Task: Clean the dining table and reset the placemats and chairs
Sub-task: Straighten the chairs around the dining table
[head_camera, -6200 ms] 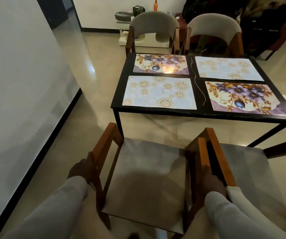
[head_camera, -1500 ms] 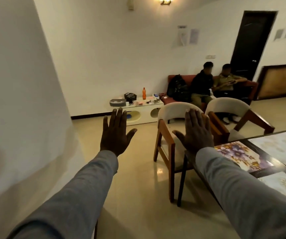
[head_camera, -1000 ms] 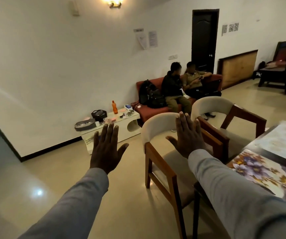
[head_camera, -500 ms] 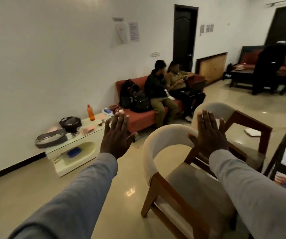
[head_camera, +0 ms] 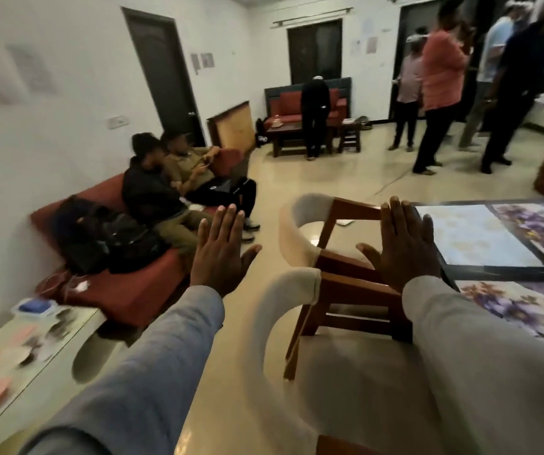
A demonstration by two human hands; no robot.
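Both arms are stretched forward with flat palms facing away. My left hand (head_camera: 221,251) is raised over the floor, fingers spread, holding nothing. My right hand (head_camera: 402,247) is raised the same way above two wooden chairs with cream padded backs: a near chair (head_camera: 283,307) and a far chair (head_camera: 300,224). The black dining table (head_camera: 494,269) is at the right edge. On it lie a pale patterned placemat (head_camera: 474,234) and two purple floral placemats (head_camera: 536,224) (head_camera: 523,307).
Two people sit on a red sofa (head_camera: 139,290) along the left wall, with black bags (head_camera: 106,241) beside them. A white low table (head_camera: 34,349) with small items is at the lower left. Several people stand at the back right near another sofa and coffee table (head_camera: 287,131).
My view has swung to the right around the room while both hands stayed raised and flat. The chairs and the table have come closer, and standing people at the back have come into view.
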